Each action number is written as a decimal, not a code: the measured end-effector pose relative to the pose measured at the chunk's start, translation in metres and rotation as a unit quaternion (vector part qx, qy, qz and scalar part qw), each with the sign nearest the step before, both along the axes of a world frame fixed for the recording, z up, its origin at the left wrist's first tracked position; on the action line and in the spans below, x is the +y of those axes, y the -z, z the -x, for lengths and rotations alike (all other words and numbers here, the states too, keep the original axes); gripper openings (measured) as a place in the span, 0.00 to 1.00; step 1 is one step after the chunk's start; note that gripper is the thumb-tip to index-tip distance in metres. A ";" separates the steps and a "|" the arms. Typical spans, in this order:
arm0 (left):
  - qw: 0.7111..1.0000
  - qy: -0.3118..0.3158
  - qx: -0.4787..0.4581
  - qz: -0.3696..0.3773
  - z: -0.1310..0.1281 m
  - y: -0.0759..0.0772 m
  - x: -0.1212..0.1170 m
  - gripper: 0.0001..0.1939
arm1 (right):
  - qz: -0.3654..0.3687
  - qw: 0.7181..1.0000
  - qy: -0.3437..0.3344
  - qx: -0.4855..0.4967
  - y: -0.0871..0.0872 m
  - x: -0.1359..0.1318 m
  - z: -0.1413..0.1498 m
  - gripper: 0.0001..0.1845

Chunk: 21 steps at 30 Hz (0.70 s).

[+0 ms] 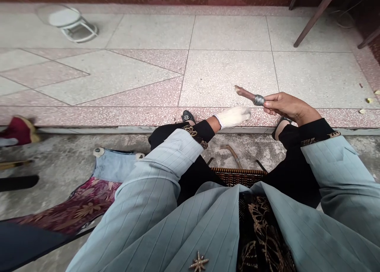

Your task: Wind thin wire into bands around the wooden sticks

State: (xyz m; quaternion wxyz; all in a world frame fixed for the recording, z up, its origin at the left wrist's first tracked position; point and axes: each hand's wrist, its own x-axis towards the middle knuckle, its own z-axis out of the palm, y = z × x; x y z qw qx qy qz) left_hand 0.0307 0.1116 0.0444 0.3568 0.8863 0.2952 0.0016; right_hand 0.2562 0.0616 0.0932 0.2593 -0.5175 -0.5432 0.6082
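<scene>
My right hand (285, 105), bare, pinches the near end of a short wooden stick (246, 93) between thumb and fingers. A coil of grey wire (258, 100) is wound tightly around the stick just beside my fingertips. The stick's far end is broken, points up and left, and shows pale wood. My left hand (235, 117) wears a white knit glove and is a little below and left of the stick, apart from it. Its fingers are curled closed; whatever is between them, if anything, is hidden.
Between my knees is a woven wicker seat (240, 177), with a bent stick (232, 154) on the concrete beyond it. A tiled step (228, 74) runs ahead. A white stool (74, 23) stands far left; wooden legs (316, 17) are far right. Patterned cloth (92, 199) lies left, near another person's red shoe (19, 131).
</scene>
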 end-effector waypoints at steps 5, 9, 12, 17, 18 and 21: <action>0.999 0.025 -0.017 0.015 -0.003 0.014 -0.002 0.12 | 0.021 0.996 0.068 0.047 0.006 -0.003 0.012 0.14; 0.999 0.027 -0.030 0.020 -0.005 0.019 -0.001 0.13 | 0.009 0.991 0.124 0.058 0.016 0.007 0.009 0.14; 0.999 0.040 -0.010 0.004 -0.006 0.014 -0.004 0.13 | -0.028 0.987 0.151 -0.036 0.023 0.016 0.004 0.12; 0.997 0.040 0.051 -0.050 -0.004 0.001 -0.018 0.12 | -0.096 0.915 0.074 -0.385 0.027 0.023 0.003 0.14; 0.996 0.039 0.056 -0.059 -0.003 -0.001 -0.020 0.12 | -0.110 0.887 0.043 -0.447 0.028 0.023 0.005 0.16; 0.994 0.042 0.066 -0.079 -0.003 -0.004 -0.022 0.13 | -0.119 0.821 -0.042 -0.557 0.031 0.022 0.012 0.20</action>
